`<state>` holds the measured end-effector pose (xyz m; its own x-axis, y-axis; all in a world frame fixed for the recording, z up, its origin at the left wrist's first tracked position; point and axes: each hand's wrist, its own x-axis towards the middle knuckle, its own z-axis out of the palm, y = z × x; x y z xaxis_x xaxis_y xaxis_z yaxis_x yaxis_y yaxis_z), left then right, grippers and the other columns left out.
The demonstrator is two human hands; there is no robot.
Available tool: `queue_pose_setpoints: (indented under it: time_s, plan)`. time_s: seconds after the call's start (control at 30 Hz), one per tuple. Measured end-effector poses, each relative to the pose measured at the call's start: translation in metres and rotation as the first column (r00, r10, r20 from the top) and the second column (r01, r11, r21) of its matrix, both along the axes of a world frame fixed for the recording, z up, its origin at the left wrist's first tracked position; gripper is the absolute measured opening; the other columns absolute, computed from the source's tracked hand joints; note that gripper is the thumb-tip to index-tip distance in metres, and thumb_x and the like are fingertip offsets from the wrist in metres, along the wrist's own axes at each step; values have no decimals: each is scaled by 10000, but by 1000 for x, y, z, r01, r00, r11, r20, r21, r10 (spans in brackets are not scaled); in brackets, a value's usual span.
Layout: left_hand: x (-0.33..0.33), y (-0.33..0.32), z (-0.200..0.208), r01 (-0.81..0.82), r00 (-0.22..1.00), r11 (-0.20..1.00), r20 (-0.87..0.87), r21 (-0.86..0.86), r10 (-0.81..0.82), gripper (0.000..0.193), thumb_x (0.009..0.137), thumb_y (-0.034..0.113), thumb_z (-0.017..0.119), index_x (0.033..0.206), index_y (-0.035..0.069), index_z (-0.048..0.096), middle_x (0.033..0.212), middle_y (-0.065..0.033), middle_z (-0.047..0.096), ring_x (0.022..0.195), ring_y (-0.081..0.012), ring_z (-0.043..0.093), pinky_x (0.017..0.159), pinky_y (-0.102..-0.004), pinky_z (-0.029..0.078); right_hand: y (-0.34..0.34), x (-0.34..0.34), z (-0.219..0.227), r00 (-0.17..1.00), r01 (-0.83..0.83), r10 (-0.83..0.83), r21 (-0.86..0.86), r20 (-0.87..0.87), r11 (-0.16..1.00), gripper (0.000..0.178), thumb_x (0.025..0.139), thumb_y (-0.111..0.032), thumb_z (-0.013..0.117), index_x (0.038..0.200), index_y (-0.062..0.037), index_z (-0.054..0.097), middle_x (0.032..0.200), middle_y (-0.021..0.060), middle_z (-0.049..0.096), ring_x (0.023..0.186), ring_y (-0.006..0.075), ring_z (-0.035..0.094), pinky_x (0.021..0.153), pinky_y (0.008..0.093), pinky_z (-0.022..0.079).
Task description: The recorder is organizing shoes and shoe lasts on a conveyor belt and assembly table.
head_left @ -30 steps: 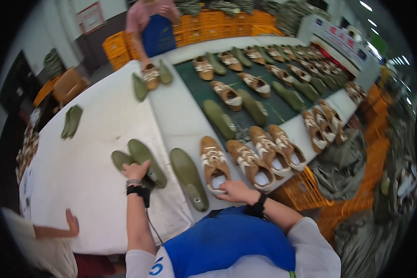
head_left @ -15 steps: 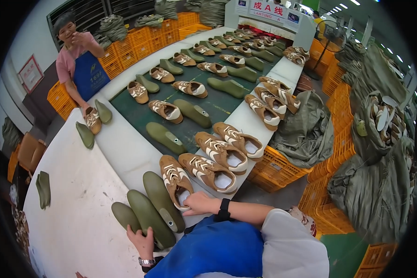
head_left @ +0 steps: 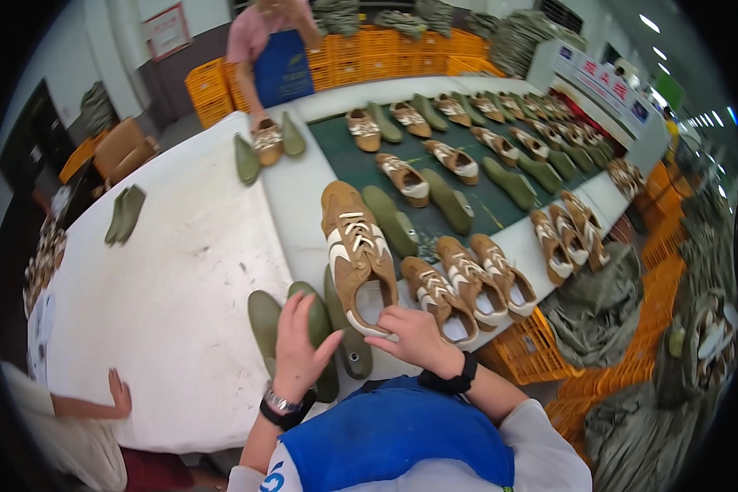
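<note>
My right hand (head_left: 418, 336) grips the heel of a brown sneaker (head_left: 357, 238) with white stripes and laces, holding it raised with its toe pointing away. My left hand (head_left: 301, 344) has its fingers spread and holds nothing. It hovers over a green shoe last (head_left: 328, 381) and partly covers it. Two more green lasts lie either side, one on the left (head_left: 262, 321) and one on the right (head_left: 356, 353), partly behind the raised sneaker. To the right stand several brown sneakers, the nearest sneaker (head_left: 436, 289) close to my right hand.
A green conveyor belt (head_left: 334, 148) carries rows of sneakers and lasts. The white table (head_left: 180, 287) bears a pair of lasts (head_left: 125, 215). Across it, a person in a blue apron (head_left: 283, 70) touches a sneaker. Another person's hand (head_left: 120, 394) rests at lower left. Orange crates (head_left: 521, 348) stand at right.
My right hand has lifted the sneaker from the table edge. My left hand has come off the lasts and opened. The view has swung left, and another person's arm now shows at lower left.
</note>
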<state>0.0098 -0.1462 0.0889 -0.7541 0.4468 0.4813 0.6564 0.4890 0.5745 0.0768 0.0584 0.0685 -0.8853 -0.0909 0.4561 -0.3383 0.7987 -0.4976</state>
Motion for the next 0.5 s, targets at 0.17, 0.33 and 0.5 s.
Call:
queue_pose_setpoints:
  time_s: [0.17, 0.33, 0.5]
  plan:
    - [-16, 20, 19, -126, 967, 992, -223, -3, 122, 475, 706, 126, 695, 1123, 4, 503, 1035, -187, 519, 940, -354, 516, 794, -408, 439, -25, 5, 14, 990, -128, 138, 216, -30, 968, 250, 695, -302, 729, 735, -96, 593, 798, 29, 572, 634, 229, 579, 562, 313, 468]
    - [-21, 11, -1, -65, 991, 988, -108, 142, 81, 310, 742, 56, 620, 1035, -12, 545, 866, -150, 562, 804, -327, 551, 688, -373, 463, -28, -1, 9, 990, -144, 144, 89, 3, 986, 253, 689, -283, 737, 757, -87, 593, 802, 32, 573, 645, 235, 582, 569, 320, 467]
    - [-19, -7, -3, 34, 999, 993, 31, 112, -37, 417, 758, 109, 653, 1132, -10, 511, 1046, -185, 537, 988, -354, 516, 831, -371, 443, -16, -8, 9, 994, -57, 64, 78, -85, 995, 238, 699, -244, 737, 783, -70, 598, 805, 56, 576, 675, 256, 582, 584, 317, 466]
